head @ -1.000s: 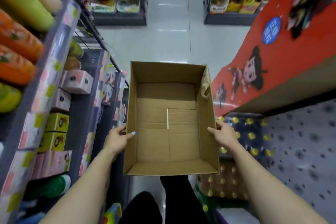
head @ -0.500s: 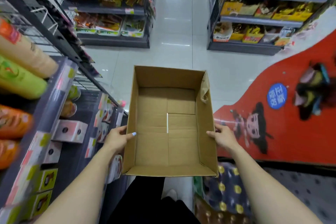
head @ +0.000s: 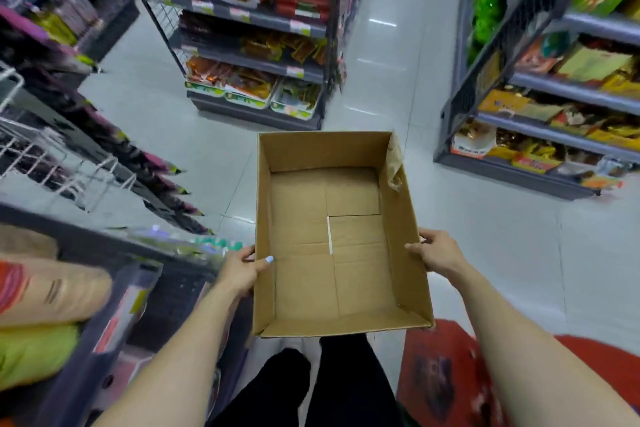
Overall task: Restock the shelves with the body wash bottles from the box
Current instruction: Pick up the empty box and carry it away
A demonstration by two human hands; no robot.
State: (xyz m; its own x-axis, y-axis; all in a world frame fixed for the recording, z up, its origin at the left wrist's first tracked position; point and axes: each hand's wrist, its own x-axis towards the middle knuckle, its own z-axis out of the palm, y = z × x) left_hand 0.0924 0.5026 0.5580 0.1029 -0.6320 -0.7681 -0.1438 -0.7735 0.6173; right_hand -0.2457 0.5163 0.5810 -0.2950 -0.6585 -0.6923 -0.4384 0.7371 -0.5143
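The left hand (head: 239, 272) grips the left wall of the cardboard box (head: 301, 295), thumb hooked over the rim onto the inside face and the other fingers curled against the outside. The right hand (head: 438, 251) holds the right wall the same way, thumb on the inner side and fingers wrapped round the outer side. Between them the box is carried at about waist height, open top upward and roughly level, above the person's dark trouser legs (head: 349, 381). Its floor is bare cardboard: no body wash bottles show inside it, and a scrap of torn tape (head: 394, 163) hangs at the far right corner. To the left, close by, is a shelf (head: 138, 291) with blurred peach and green bottles (head: 45, 291) lying on it, possibly the stocked goods, though the blur leaves that unsure. Ahead across the pale tiled floor (head: 485, 236) stand snack shelves (head: 256, 55), and more shelving (head: 554, 87) lines the right. Judging by the bare box, the unloading looks finished, and the step in hand is carrying the box off. The next move likely calls for a steady two-handed hold while steering between the shelf ends, then setting the box down or fetching a full one.
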